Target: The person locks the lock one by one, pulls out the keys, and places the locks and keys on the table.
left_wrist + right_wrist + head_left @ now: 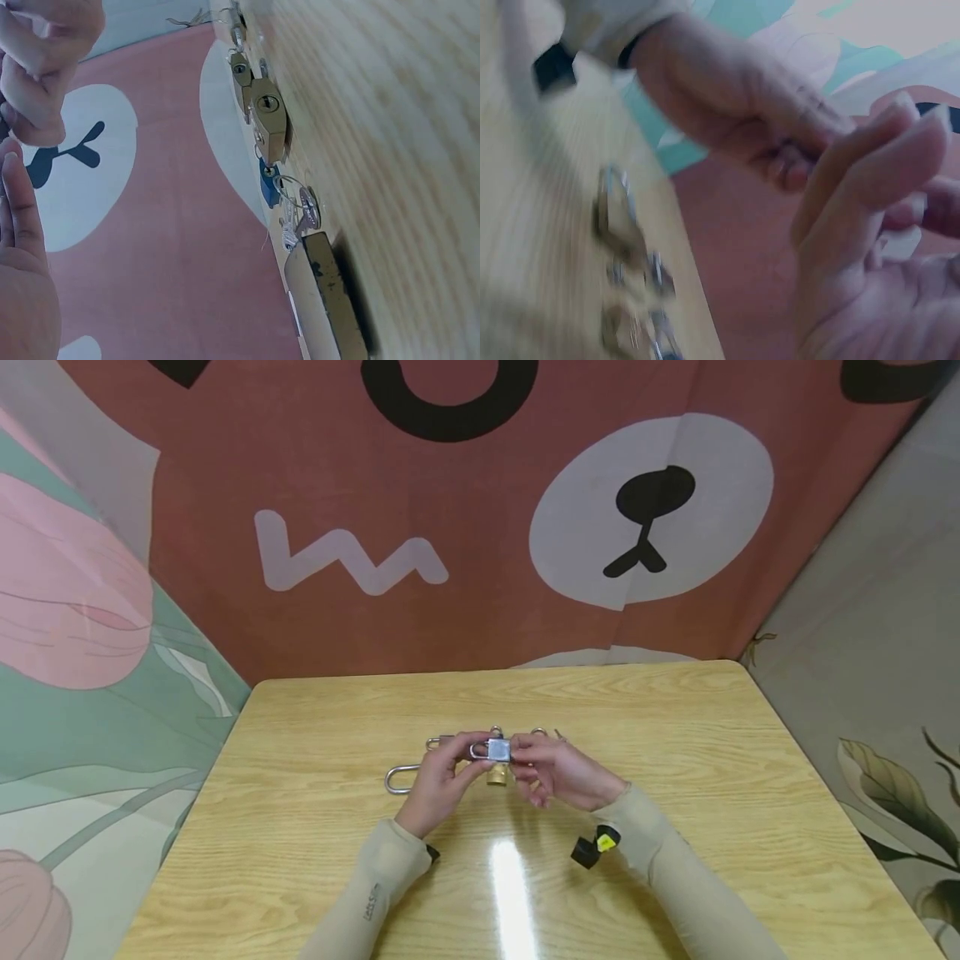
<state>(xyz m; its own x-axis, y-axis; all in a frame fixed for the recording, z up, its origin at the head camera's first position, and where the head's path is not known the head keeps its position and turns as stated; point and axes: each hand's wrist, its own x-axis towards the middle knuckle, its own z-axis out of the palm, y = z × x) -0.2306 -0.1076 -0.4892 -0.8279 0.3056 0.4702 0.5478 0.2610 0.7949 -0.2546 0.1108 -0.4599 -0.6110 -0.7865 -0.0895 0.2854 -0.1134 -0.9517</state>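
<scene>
A silver padlock (498, 749) is held up above the table, its shackle toward the left. My left hand (442, 781) grips it near the shackle with thumb and fingers. At the padlock's other end, my right hand (558, 768) pinches with thumb and forefinger; a small silvery piece shows among its fingers (855, 202), but its kind is mostly hidden. Below and behind lie a brass padlock (497, 775) and a padlock with a long shackle (401, 779). The left wrist view shows another brass padlock (268, 120), a blue padlock (268, 184) and keys on a ring (307, 206).
The wooden table (300, 860) has its far edge against a hanging brown cloth (480, 635) with a bear print. A large padlock with a worn brass edge (330, 300) lies close to the left wrist camera. Black wrist mounts (588, 852) hang by the sleeves.
</scene>
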